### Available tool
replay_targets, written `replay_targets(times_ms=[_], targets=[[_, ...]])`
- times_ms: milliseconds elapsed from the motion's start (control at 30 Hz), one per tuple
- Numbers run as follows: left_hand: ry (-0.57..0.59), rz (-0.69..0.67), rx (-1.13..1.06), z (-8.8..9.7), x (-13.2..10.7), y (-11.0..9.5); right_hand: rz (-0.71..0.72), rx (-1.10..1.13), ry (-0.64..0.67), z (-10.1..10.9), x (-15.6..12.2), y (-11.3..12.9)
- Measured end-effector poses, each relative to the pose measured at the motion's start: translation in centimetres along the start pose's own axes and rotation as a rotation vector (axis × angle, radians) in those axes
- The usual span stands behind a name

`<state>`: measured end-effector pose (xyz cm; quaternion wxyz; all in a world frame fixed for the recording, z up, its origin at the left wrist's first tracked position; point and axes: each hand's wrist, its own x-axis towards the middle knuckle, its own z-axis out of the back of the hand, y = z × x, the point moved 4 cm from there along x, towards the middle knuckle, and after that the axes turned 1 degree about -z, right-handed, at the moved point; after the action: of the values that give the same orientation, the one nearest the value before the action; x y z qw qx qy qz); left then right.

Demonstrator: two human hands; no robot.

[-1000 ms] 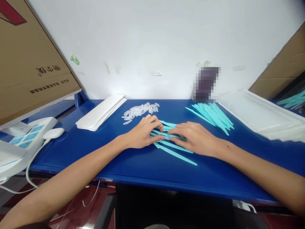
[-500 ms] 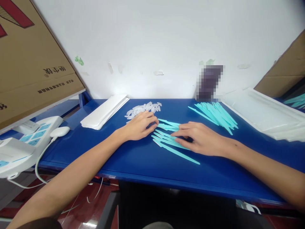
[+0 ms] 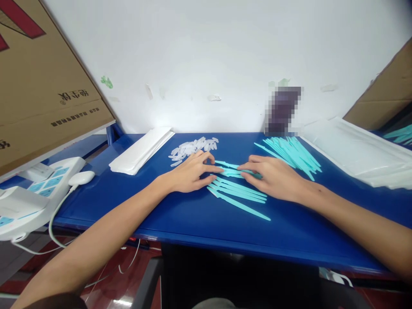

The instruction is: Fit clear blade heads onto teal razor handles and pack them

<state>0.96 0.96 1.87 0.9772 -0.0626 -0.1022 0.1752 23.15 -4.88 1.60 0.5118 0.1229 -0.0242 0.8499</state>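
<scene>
In the middle of the blue table, several turquoise eyebrow razors (image 3: pixel 240 189) lie fanned side by side, blade ends to the left. My left hand (image 3: pixel 193 172) rests at those ends; its index finger reaches onto the head of one razor, with the thumb held apart from it. From the other side, my right hand (image 3: pixel 273 177) has thumb and fingers closed around the handle of an upper razor (image 3: pixel 232 172). Beyond my left hand lies a heap of small translucent plastic caps (image 3: pixel 193 146). A larger pile of turquoise razors (image 3: pixel 294 155) is spread behind my right hand.
A stack of flat white sleeves (image 3: pixel 141 150) lies at the back left. Clear plastic bags (image 3: pixel 350 150) are at the right. A power strip (image 3: pixel 51 184) with a white plug and cable stands at the left, under a cardboard box (image 3: pixel 48 81). A blurred dark rectangle (image 3: pixel 285 111) leans against the wall.
My right hand has shifted up and away from the lower razors to an upper one, uncovering their handles. My left index finger has stretched right onto the razor heads.
</scene>
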Motion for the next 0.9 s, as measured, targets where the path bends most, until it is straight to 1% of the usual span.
replay_targets(times_ms=[133, 267, 467, 533, 667, 900], targets=[[0.016, 0.000, -0.027, -0.1, 0.1, -0.5, -0.075, 0.009, -0.045, 0.1, 0.0, -1.0], [0.048, 0.026, -0.046, -0.2, 0.2, -0.8, -0.133, 0.028, -0.030, -0.2, 0.1, -1.9], [0.084, 0.080, -0.084, -0.3, 0.2, -0.7, -0.148, 0.066, -0.015, -0.4, 0.4, -2.6], [0.083, 0.078, -0.086, -0.4, 0.1, -0.6, -0.123, 0.089, -0.013, -0.4, 0.4, -2.5], [0.062, 0.058, -0.065, -0.2, 0.0, -0.4, -0.016, 0.146, 0.011, -0.4, 0.3, -1.9], [-0.018, 0.074, -0.014, 0.4, -0.1, 0.2, 0.096, 0.208, 0.001, -0.2, 0.1, -0.8]])
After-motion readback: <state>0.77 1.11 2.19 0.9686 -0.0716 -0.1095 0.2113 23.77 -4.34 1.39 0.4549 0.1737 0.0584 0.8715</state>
